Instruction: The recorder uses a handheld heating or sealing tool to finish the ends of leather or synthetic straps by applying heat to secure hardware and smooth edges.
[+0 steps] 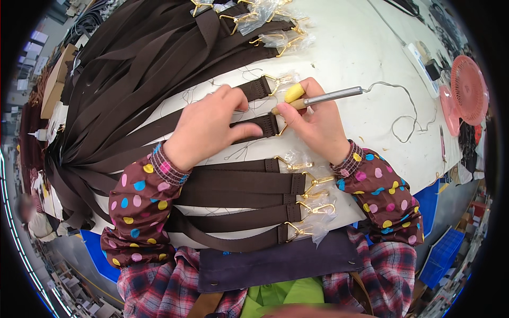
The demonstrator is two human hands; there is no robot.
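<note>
My left hand (207,124) lies over a dark brown strap (261,127), its thumb stretched along the stitched end and its fingers bent, apart from the thumb. In my right hand (319,119) is a corded pen-shaped tool (334,96), resembling a soldering iron, with a silver tube and a wood-coloured front part. The tool's front end is close to the strap's end by a gold metal hook (281,129). A yellow finger cover (294,93) sits on one right finger. Just beyond lies another strap end (256,88) with a hook in clear plastic.
Several finished-looking straps (238,189) with gold hooks lie nearer me. A large heap of brown straps (143,47) fills the far left. To the right are a white power strip (422,69), a pink fan (468,90) and the tool's looping cord (405,100). Loose threads litter the white table (366,143).
</note>
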